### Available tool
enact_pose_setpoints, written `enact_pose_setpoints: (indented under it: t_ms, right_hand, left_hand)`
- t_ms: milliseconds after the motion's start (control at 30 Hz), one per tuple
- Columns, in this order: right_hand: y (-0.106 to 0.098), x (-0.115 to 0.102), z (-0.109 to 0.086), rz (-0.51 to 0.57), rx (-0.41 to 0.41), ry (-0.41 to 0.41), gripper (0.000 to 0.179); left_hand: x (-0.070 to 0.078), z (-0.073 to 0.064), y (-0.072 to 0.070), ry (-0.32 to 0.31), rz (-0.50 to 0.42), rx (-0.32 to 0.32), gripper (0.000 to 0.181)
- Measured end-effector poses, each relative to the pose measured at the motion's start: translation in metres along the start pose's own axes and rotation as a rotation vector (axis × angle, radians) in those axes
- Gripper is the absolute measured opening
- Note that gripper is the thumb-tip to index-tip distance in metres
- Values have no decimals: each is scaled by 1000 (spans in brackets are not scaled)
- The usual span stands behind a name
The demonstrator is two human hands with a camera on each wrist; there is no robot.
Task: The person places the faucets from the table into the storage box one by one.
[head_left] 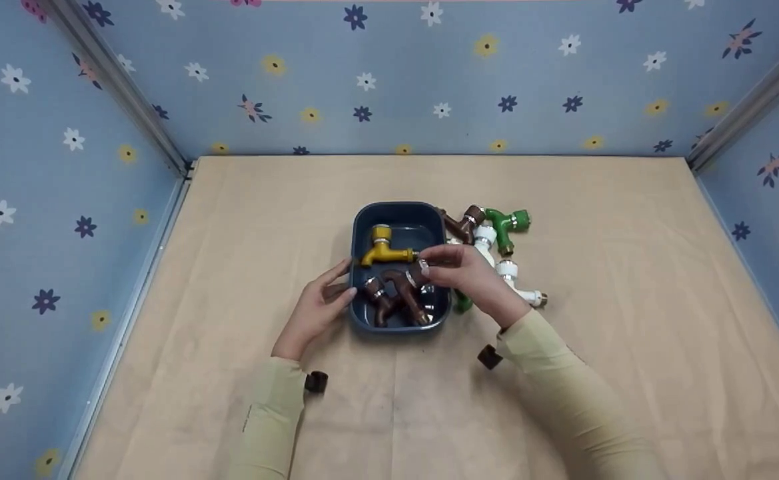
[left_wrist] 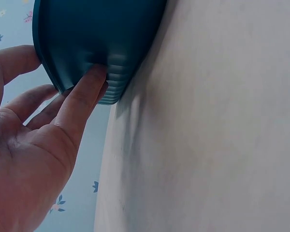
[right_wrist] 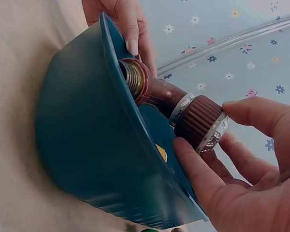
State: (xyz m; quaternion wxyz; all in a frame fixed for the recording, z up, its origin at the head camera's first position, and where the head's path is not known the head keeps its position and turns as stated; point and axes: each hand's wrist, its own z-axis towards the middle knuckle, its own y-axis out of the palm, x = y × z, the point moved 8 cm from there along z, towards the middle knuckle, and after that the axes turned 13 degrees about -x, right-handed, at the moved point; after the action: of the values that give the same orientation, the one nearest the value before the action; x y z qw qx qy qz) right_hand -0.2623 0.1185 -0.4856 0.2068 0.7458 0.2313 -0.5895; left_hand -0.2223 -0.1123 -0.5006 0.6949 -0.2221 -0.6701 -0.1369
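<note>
Over the bin (head_left: 399, 330), a brown tap (head_left: 405, 291) is pinched at its knob (right_wrist: 197, 122) by the right hand (head_left: 472, 275); the bin is held by the left hand (head_left: 314, 308).

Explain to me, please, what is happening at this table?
A person is handling taps at a blue basin. The right hand holds a brown tap by its ribbed knob, within the basin's outline; whether it touches the bottom is unclear. The left hand touches the basin's side. A yellow tap and a second brown tap lie inside. Outside, to the right, are green, white and brown taps, some partly hidden.
</note>
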Motion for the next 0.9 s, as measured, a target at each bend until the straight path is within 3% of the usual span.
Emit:
enact_pose_setpoints:
  t_ms: [167,500,900]
  right_hand:
    - [3,0,2,-46,-12,0,32]
    - [11,2,6,-111,-45,15,33]
    - [27,1,12,-265,-93,-34,31]
  left_hand:
    - [-1,0,-1,8,0,1,57]
    - [-5,1,-1,-57,-42,7,59]
    - [-3,1,0,-38,-23,20,57]
